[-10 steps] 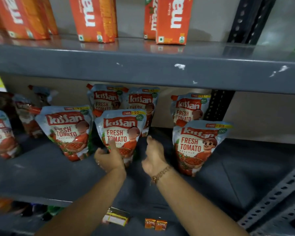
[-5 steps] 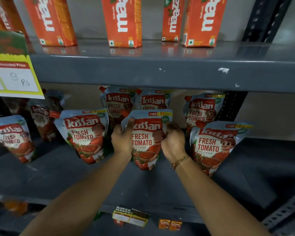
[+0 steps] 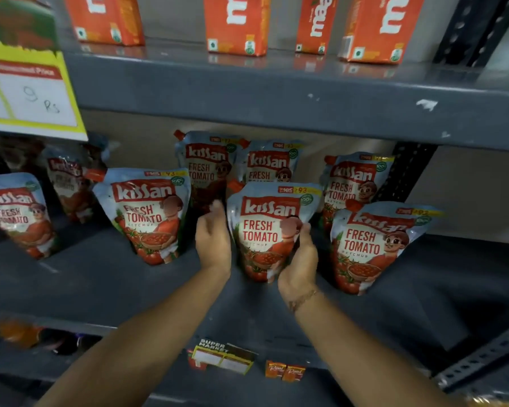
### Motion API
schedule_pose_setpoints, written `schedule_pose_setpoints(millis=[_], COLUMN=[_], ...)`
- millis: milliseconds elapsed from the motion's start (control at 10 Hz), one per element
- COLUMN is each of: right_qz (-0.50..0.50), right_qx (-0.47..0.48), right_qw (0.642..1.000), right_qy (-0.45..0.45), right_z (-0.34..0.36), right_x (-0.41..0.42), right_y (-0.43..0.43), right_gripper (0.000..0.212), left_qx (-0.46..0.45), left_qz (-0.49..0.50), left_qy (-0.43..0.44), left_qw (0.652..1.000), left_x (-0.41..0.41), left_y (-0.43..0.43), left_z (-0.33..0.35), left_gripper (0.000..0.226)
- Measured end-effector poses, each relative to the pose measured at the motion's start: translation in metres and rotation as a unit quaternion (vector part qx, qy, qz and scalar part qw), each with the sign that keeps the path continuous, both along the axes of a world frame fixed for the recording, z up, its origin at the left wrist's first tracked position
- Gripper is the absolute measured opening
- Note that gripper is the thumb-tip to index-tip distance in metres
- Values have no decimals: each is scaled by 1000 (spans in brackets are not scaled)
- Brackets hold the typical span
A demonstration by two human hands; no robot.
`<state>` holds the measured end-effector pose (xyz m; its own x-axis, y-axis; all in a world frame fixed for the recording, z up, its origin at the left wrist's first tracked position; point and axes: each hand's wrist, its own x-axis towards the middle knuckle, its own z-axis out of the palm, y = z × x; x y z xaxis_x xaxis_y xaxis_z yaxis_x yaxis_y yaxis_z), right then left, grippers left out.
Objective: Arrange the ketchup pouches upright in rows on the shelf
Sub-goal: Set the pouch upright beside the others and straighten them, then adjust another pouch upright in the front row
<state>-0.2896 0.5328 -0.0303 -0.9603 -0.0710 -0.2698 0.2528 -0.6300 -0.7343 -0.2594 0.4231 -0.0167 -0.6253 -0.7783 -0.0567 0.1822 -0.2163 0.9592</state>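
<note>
Steadying one ketchup pouch: the middle front pouch (image 3: 269,230), upright on the grey shelf (image 3: 106,277), front row.

Right hand (image 3: 299,264): cupped against the pouch's lower right side, thumb laid across its printed face, fingers behind and out of sight; a bracelet at the wrist. Grip judged light, a hold on the pouch more than a squeeze.

Left hand (image 3: 213,239): open, fingers loosely together and slightly blurred, just beside the pouch's left edge; whether it touches cannot be told.

Neighbours, front row: left front pouch (image 3: 150,214) upright and apart; right front pouch (image 3: 373,245) leaning toward the left, close beside the one in hand. Back row: three pouches (image 3: 206,168) upright behind. Further pouches at far left, blurred.

Handling note, as judgement: soft stand-up pouches settle best when pressed down at the base so the gusset spreads flat, face square to the aisle, then released gently, both sides at once. Risk: brushing the tilted right neighbour could topple it.

Above: juice cartons (image 3: 235,24); a price card (image 3: 30,92).
</note>
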Motion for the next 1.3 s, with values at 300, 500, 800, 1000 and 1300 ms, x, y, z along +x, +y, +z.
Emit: schedule_pose_setpoints(millis=[300, 500, 800, 1000, 1300], right_qz=[96, 72, -16, -44, -19], right_qx=[134, 137, 176, 165, 218], right_qw=[984, 980, 981, 983, 973], right_qy=[63, 126, 78, 72, 75], right_z=[11, 42, 49, 57, 24], right_x=[73, 37, 36, 44, 48], right_y=[-115, -191, -180, -159, -160], right_gripper=[13, 34, 42, 40, 29], left_qx=[47, -127, -103, -100, -87], left_qz=[249, 98, 8, -10, -7], left_qy=[-142, -43, -24, -22, -28], left_qw=[957, 986, 994, 995, 996], left_x=[48, 53, 45, 46, 55], left_y=[-103, -182, -176, -154, -150], left_z=[-25, -4, 3, 6, 1], left_gripper=[74, 59, 45, 43, 35])
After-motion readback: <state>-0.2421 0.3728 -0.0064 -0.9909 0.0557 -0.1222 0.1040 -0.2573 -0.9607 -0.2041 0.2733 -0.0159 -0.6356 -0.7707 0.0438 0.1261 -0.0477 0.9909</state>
